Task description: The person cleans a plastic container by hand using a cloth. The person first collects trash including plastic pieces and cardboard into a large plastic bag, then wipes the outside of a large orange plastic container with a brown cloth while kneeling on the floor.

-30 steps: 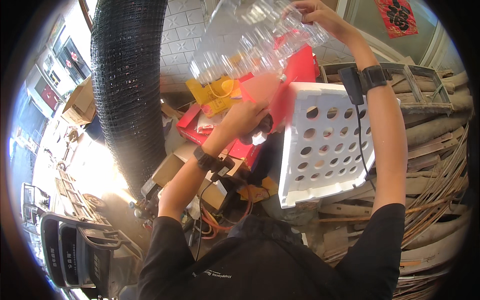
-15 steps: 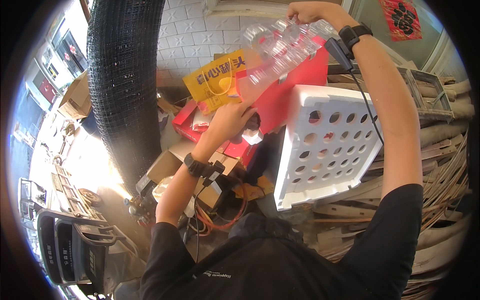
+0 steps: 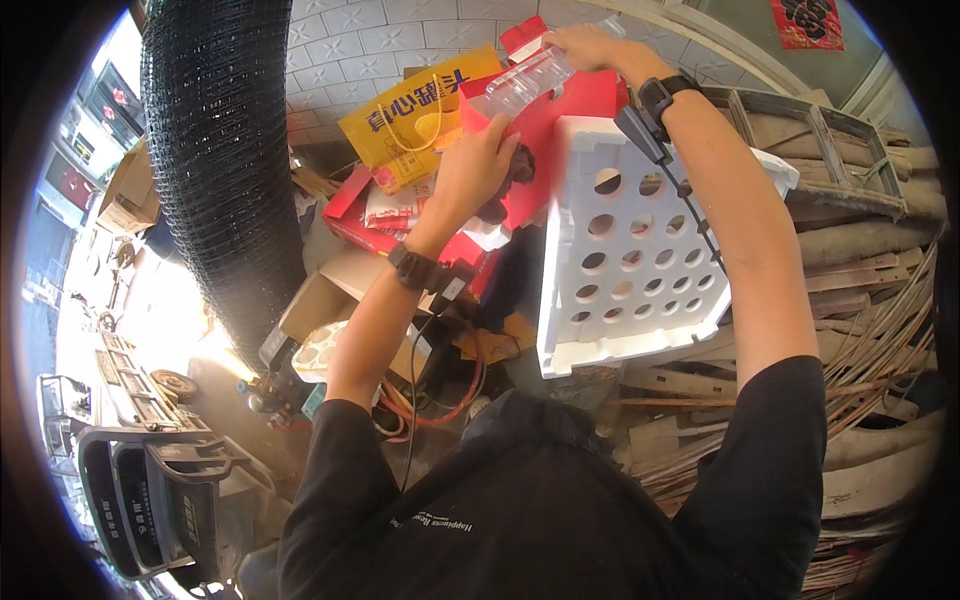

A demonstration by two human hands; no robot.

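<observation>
Clear plastic packaging point(image 3: 528, 84) being held beyond-left of white crate point(image 3: 662, 260), fingers of right hand point(image 3: 585, 48) being clamped on end. Left hand point(image 3: 470, 172) being positioned left of crate; finger closure being hidden, cannot be told. Packaging being judged light, flexible, slippery, crushable; edge grip being advised.

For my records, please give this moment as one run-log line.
right hand: holds clear plastic tray | left hand: at red container, hold unclear | nearby: yellow bag, white perforated crate
</observation>
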